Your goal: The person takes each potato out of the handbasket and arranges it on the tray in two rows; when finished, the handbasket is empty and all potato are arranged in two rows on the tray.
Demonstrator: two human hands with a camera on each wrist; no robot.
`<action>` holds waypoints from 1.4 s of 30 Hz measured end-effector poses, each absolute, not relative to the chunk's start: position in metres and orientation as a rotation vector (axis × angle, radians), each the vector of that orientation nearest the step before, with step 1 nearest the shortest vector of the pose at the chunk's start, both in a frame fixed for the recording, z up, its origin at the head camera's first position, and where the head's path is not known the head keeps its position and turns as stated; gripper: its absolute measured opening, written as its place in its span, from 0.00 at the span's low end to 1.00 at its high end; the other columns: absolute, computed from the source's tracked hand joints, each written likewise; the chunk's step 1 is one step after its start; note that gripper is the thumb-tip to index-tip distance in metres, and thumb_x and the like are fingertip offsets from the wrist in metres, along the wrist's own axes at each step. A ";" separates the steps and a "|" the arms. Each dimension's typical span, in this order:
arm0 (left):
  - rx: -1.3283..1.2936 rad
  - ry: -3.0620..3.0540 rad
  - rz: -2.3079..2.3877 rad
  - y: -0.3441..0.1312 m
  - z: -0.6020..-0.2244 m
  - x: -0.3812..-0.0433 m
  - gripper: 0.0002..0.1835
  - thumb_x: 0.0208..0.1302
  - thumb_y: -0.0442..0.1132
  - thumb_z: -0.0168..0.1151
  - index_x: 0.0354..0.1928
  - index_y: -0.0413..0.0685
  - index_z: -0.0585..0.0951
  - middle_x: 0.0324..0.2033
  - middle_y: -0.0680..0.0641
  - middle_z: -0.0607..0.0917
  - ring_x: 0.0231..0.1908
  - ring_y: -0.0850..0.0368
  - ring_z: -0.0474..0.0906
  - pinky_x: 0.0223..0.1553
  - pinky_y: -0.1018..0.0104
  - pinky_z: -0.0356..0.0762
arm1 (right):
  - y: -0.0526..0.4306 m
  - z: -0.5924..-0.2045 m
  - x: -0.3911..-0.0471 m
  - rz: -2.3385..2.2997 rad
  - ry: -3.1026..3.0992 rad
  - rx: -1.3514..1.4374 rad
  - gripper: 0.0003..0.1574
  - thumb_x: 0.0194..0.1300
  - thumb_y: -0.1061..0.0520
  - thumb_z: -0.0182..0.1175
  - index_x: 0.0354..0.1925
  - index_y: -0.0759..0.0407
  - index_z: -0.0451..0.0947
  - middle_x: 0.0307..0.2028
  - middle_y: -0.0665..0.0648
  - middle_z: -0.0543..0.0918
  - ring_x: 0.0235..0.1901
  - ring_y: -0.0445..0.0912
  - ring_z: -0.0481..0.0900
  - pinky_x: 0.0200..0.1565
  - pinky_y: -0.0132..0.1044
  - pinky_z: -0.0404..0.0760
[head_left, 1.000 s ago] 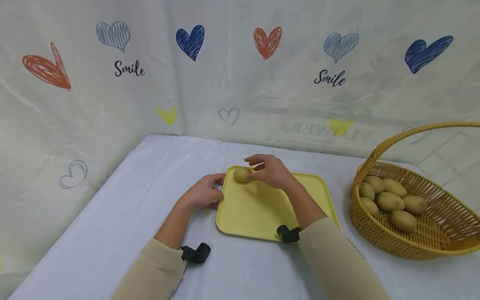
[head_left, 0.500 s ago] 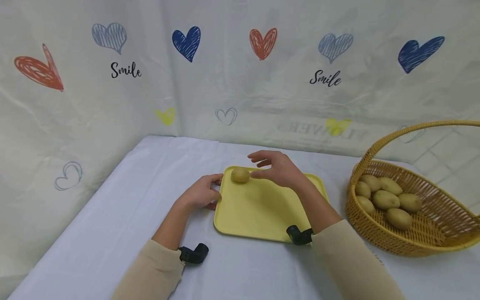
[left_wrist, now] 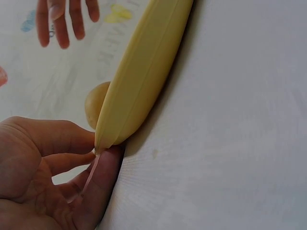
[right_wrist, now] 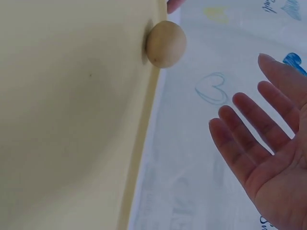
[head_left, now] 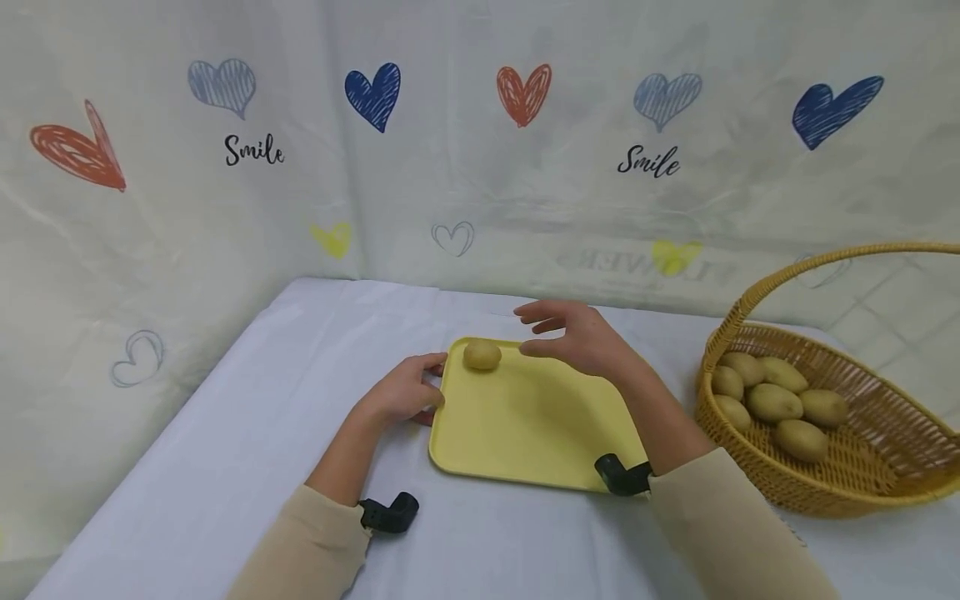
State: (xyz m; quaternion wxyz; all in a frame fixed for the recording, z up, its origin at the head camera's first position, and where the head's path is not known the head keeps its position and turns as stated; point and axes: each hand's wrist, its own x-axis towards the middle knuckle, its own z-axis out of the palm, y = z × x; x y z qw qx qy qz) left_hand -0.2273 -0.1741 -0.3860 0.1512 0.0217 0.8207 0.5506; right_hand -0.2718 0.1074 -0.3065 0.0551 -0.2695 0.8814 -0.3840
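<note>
Fingers (head_left: 542, 310) near potato (head_left: 482, 355), perhaps "FLOWER" (head_left: 647, 261) behind

A tabletop recording corner, apparently indoors; whether it belongs to a home, lab or workshop cannot be told. A pale curtain (head_left: 450, 167) printed with red, blue and yellow hearts (head_left: 372, 97) and the word "Smile" (head_left: 649, 162) spans the upper frame and runs down the left side. A white cloth (head_left: 247, 467) covers the table (head_left: 480, 558) below. Two small black wrist cameras (head_left: 389, 514), lower centre, show filming happens here.
</note>
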 end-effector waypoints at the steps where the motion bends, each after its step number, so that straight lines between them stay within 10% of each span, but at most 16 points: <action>1: 0.061 2.355 1.580 -0.174 -0.386 -0.227 0.45 0.55 0.22 0.57 0.79 0.43 0.62 0.65 0.41 0.74 0.40 0.53 0.78 0.36 0.58 0.90 | 0.109 -0.305 -0.272 -1.163 2.674 -0.821 0.33 0.63 0.54 0.72 0.66 0.50 0.79 0.62 0.57 0.84 0.62 0.56 0.82 0.60 0.55 0.81; 19: 0.069 2.378 1.553 -0.177 -0.387 -0.228 0.46 0.55 0.23 0.56 0.80 0.44 0.61 0.66 0.41 0.73 0.39 0.53 0.78 0.36 0.58 0.89 | 0.143 -0.280 -0.263 -1.118 2.735 -0.862 0.28 0.68 0.51 0.69 0.64 0.52 0.81 0.62 0.56 0.84 0.61 0.53 0.82 0.59 0.54 0.82; 42: 0.057 2.353 1.562 -0.172 -0.386 -0.229 0.45 0.56 0.23 0.57 0.80 0.44 0.61 0.67 0.40 0.72 0.40 0.53 0.78 0.37 0.58 0.90 | 0.209 -0.261 -0.243 -0.987 2.814 -0.656 0.26 0.68 0.43 0.69 0.61 0.47 0.83 0.58 0.52 0.86 0.52 0.37 0.83 0.51 0.29 0.82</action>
